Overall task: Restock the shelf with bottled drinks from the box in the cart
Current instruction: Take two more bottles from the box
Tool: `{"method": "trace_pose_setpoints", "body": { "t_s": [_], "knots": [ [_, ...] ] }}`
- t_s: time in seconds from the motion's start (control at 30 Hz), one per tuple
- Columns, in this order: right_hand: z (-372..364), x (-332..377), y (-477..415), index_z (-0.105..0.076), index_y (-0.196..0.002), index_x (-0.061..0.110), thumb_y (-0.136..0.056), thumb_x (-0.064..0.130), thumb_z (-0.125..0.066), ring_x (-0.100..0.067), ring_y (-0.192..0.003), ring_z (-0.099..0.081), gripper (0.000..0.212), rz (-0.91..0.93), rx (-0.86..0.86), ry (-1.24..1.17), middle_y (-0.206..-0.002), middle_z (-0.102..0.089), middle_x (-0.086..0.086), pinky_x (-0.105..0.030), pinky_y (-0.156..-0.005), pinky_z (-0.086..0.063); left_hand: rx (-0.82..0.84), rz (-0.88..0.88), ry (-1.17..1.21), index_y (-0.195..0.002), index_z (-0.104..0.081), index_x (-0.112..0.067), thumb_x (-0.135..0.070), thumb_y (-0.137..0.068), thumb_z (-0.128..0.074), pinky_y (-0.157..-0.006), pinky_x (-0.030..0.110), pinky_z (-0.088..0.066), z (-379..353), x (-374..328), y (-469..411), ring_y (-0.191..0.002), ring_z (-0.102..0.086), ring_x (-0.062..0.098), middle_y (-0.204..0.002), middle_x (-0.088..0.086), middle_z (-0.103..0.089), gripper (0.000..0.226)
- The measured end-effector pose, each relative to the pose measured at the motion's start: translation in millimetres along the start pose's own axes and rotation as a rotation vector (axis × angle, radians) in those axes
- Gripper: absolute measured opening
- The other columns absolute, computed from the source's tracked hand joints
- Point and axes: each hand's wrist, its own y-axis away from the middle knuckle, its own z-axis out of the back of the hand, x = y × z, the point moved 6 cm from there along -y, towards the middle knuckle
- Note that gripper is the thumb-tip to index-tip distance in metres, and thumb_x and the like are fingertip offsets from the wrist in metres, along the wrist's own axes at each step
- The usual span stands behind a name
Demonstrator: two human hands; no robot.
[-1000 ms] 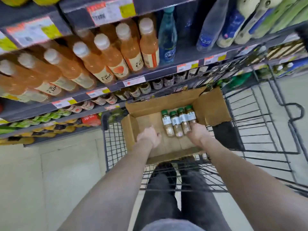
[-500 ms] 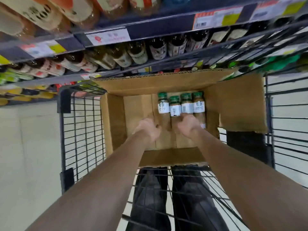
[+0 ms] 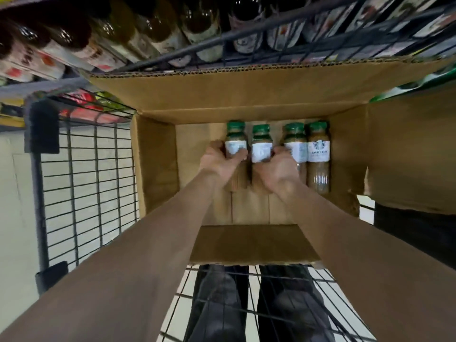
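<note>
four green-capped bottles lie in row inside cardboard box in wire cart. left hand fingers clench leftmost bottle; right hand wraps second bottle. stocked shelf above.

I count four small clear bottles, each with a green cap, a white label and light-brown drink. There is one open brown cardboard box and one black wire cart. The dark bottles above are too blurred to count.
</note>
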Motion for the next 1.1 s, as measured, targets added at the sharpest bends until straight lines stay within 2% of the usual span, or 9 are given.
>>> {"method": "trace_pose_setpoints", "body": {
  "t_s": [0.1,0.23,0.33,0.43,0.5,0.63,0.8,0.93,1.1],
  "knots": [
    [-1.9,4.2,-2.1,-0.056,-0.116,0.006,-0.079,0.031,-0.082,-0.021,-0.089,-0.064,0.052,0.028,-0.073,0.011,-0.1,-0.066,-0.005,-0.026,-0.066,-0.046,0.005,-0.063,0.0,-0.14,-0.052,-0.019,-0.054,-0.078,-0.083,-0.081,0.023,-0.046,-4.6,-3.0,-4.8,-0.111,-0.064,0.018,-0.131,0.0,-0.067,0.077],
    [-1.2,4.6,-2.9,-0.048,-0.132,0.002,-0.082,0.029,-0.081,-0.029,-0.109,-0.064,0.065,0.034,-0.11,0.035,-0.12,-0.064,-0.012,-0.032,-0.08,-0.052,0.006,-0.082,0.047,-0.137,-0.056,-0.022,-0.05,-0.077,-0.086,-0.092,0.028,-0.053,-6.4,0.3,-10.4,-0.112,-0.066,0.019,-0.128,-0.001,-0.068,0.072],
    [-7.5,2.4,1.3,-0.049,-0.126,0.005,-0.085,0.03,-0.077,-0.029,-0.101,-0.066,0.056,-0.003,-0.068,0.019,-0.116,-0.064,-0.013,-0.039,-0.084,-0.057,-0.007,-0.07,0.154,-0.118,-0.057,-0.028,-0.044,-0.075,-0.089,-0.093,0.033,-0.058,-3.4,11.6,-10.0,-0.101,-0.07,0.015,-0.114,-0.005,-0.072,0.057],
    [-9.4,-2.6,11.9,-0.062,-0.092,0.013,-0.086,0.027,-0.077,-0.018,-0.074,-0.069,0.022,-0.042,-0.007,-0.036,-0.093,-0.072,-0.008,-0.025,-0.06,-0.058,-0.001,-0.116,0.23,-0.115,-0.053,-0.029,-0.033,-0.076,-0.09,-0.083,0.021,-0.055,5.4,13.7,1.9,-0.088,-0.067,0.003,-0.097,-0.014,-0.068,0.054],
    [-1.8,-5.1,23.0,-0.066,-0.096,0.015,-0.081,0.023,-0.082,-0.005,-0.065,-0.062,0.024,-0.045,-0.003,-0.09,-0.094,-0.073,-0.003,-0.012,-0.043,-0.044,0.035,-0.159,0.239,-0.125,-0.053,-0.025,-0.033,-0.076,-0.09,-0.085,0.023,-0.055,14.4,11.7,13.8,-0.094,-0.067,0.006,-0.105,-0.01,-0.068,0.062],
    [27.1,4.6,67.6,-0.062,-0.124,0.013,-0.078,0.019,-0.084,0.001,-0.069,-0.055,0.052,0.032,-0.06,-0.141,-0.096,-0.065,0.008,-0.011,-0.057,-0.046,0.072,-0.242,0.273,-0.131,-0.053,-0.023,-0.027,-0.08,-0.088,-0.078,0.018,-0.053,39.0,3.5,52.0,-0.09,-0.066,0.0,-0.104,-0.011,-0.069,0.063],
    [57.7,30.2,144.0,-0.056,-0.111,0.022,-0.075,0.026,-0.087,0.0,-0.071,-0.059,0.048,0.064,-0.156,-0.202,-0.087,-0.063,0.013,-0.007,-0.048,-0.039,0.069,-0.306,0.323,-0.136,-0.05,-0.014,-0.028,-0.073,-0.091,-0.095,0.04,-0.057,80.6,-4.7,120.4,-0.101,-0.072,0.016,-0.111,0.002,-0.074,0.077],
    [76.4,57.4,212.0,-0.048,-0.106,0.025,-0.076,0.022,-0.086,-0.003,-0.073,-0.057,0.048,0.124,-0.229,-0.256,-0.088,-0.062,0.012,-0.004,-0.054,-0.04,0.088,-0.382,0.315,-0.126,-0.058,-0.011,-0.015,-0.082,-0.086,-0.087,0.023,-0.056,116.8,-19.8,176.4,-0.092,-0.07,0.009,-0.111,0.002,-0.073,0.053],
    [102.8,103.1,294.0,-0.063,-0.111,0.023,-0.071,0.027,-0.088,-0.017,-0.094,-0.069,0.048,0.269,-0.319,-0.255,-0.098,-0.071,0.005,-0.027,-0.079,-0.052,0.04,-0.537,0.307,-0.115,-0.058,-0.021,-0.016,-0.079,-0.089,-0.087,0.022,-0.055,171.1,-40.3,246.0,-0.094,-0.069,0.01,-0.102,-0.006,-0.071,0.048]
  ]
}}
